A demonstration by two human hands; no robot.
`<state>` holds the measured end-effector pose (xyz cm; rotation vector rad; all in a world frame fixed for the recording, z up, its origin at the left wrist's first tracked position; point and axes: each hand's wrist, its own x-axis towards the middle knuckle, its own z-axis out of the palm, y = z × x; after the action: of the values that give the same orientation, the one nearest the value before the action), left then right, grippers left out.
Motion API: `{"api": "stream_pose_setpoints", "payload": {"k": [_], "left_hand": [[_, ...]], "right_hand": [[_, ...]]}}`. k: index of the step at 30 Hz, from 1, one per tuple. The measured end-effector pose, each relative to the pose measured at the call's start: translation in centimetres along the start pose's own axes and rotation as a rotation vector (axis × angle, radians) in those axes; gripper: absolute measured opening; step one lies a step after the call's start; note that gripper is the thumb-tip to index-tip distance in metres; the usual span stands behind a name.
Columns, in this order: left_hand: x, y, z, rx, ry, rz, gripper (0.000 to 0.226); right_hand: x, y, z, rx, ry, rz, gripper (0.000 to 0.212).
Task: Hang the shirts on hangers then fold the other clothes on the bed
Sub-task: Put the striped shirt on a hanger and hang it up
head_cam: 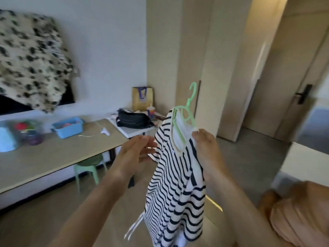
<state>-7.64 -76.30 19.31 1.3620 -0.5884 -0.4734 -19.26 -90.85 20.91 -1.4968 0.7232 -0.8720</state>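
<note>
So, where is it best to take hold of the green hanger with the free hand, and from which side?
Take the green hanger by its thin neck just under the hook, coming from the left. That part stands bare above the collar of the striped shirt, while the right hand pinches the hanger's right arm. The open left hand is on that side.
</note>
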Motion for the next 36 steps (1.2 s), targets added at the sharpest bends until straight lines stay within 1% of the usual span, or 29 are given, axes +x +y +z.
{"api": "stream_pose_setpoints", "payload": {"k": [2,3,6,10,12,14,16,22,24,27,32,33,34,36], "left_hand": [[3.2,-0.6,0.9,-0.022,-0.044,-0.017,0.03],[5.5,-1.3,1.5,-0.026,-0.086,-0.027,0.029],[12.1,-3.3,3.8,-0.004,-0.182,-0.04,0.029],[21.6,-6.2,8.3,-0.03,-0.304,-0.047,0.029],[25.5,-7.2,10.4,-0.055,-0.326,-0.084,0.027],[30.0,-8.2,12.9,-0.052,-0.366,-0.082,0.027],[34.2,-8.6,15.3,-0.024,-0.38,-0.063,0.028],[45.8,-9.1,23.4,0.011,-0.488,0.001,0.03],[49.3,-9.7,26.3,0.0,-0.529,0.009,0.03],[54.8,-11.6,31.0,-0.014,-0.585,0.016,0.03],[65.3,-15.0,39.5,-0.039,-0.656,0.032,0.028],[67.4,-15.6,41.3,-0.048,-0.675,0.033,0.028],[69.9,-16.1,43.5,-0.055,-0.688,0.028,0.029],[73.6,-16.5,46.9,-0.067,-0.694,0.01,0.029]], "right_hand": [[2.5,0.5,0.0,-0.03,0.034,-0.01,0.026],[4.2,1.1,0.0,-0.038,0.064,-0.008,0.027],[9.8,3.0,-0.2,-0.061,0.114,-0.028,0.044],[18.5,5.8,-1.4,-0.08,0.178,-0.079,0.048],[22.2,6.7,-2.0,-0.069,0.186,-0.086,0.052],[26.8,7.4,-3.0,-0.071,0.206,-0.083,0.05],[31.0,7.4,-4.2,-0.09,0.225,-0.098,0.044],[43.4,6.7,-9.1,-0.136,0.316,-0.1,0.029],[47.2,6.6,-10.9,-0.147,0.33,-0.087,0.035],[53.4,7.3,-13.7,-0.152,0.37,-0.086,0.033],[64.8,9.1,-18.3,-0.187,0.427,-0.104,0.054],[67.2,9.4,-19.4,-0.191,0.445,-0.097,0.055],[70.0,9.6,-20.7,-0.19,0.467,-0.092,0.052],[74.1,9.7,-22.9,-0.188,0.486,-0.078,0.041]]}}
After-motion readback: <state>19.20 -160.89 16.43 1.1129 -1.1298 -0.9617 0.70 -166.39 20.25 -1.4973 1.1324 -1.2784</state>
